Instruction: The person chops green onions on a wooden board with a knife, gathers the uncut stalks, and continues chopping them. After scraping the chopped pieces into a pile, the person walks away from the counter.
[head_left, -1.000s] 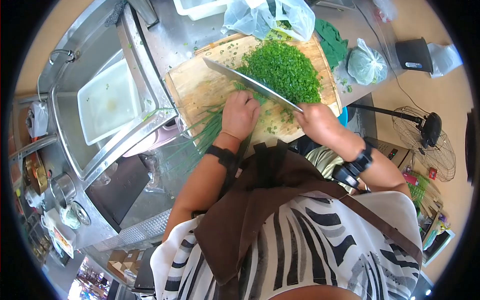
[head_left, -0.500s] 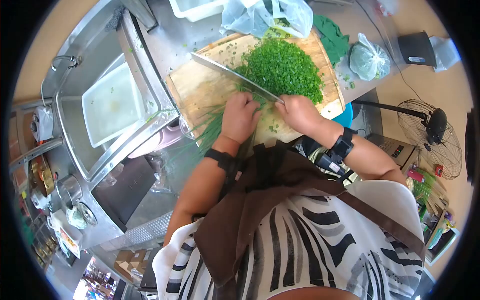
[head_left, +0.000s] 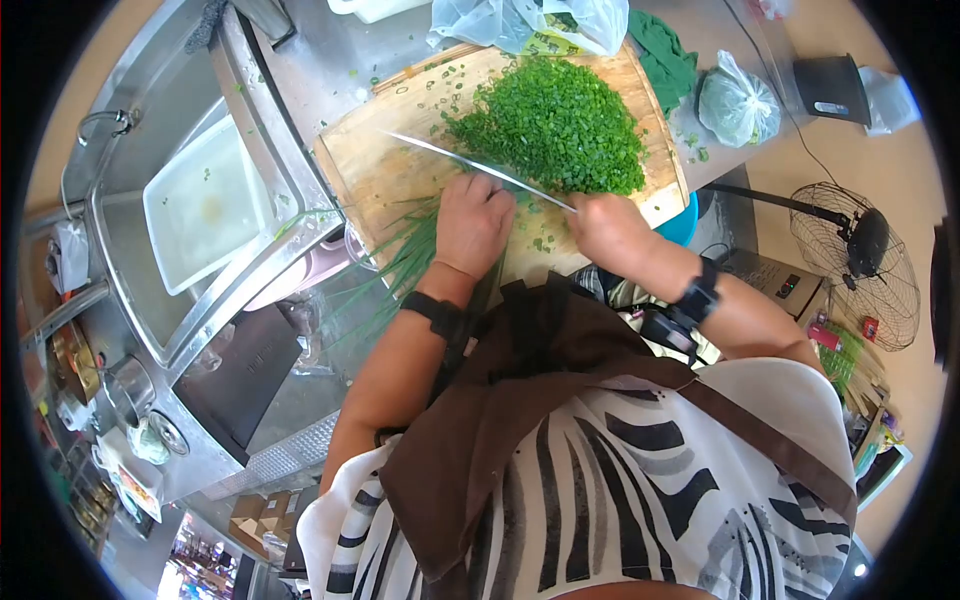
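Note:
My right hand [head_left: 612,228] is closed round the handle of a knife [head_left: 470,163], whose long blade points left across the wooden cutting board [head_left: 365,150]. Just below the blade, my left hand [head_left: 472,222] is closed over a bunch of long green onions [head_left: 412,245]. Their stalks trail left and hang past the board's near edge. A large heap of chopped green onions [head_left: 560,125] covers the far right part of the board, beyond the blade. Small cut rings lie scattered around it. The fingertips of my left hand are partly hidden.
To the left is a metal sink [head_left: 135,270] holding a white plastic tub [head_left: 205,205]. Plastic bags [head_left: 500,22], a green cloth [head_left: 662,60] and a tied bag [head_left: 738,105] lie behind the board. A fan [head_left: 865,250] stands at the right.
The knife blade has turned from showing its flat side to appearing as a thin edge, and it sits lower against the heap. The whole view has shifted slightly.

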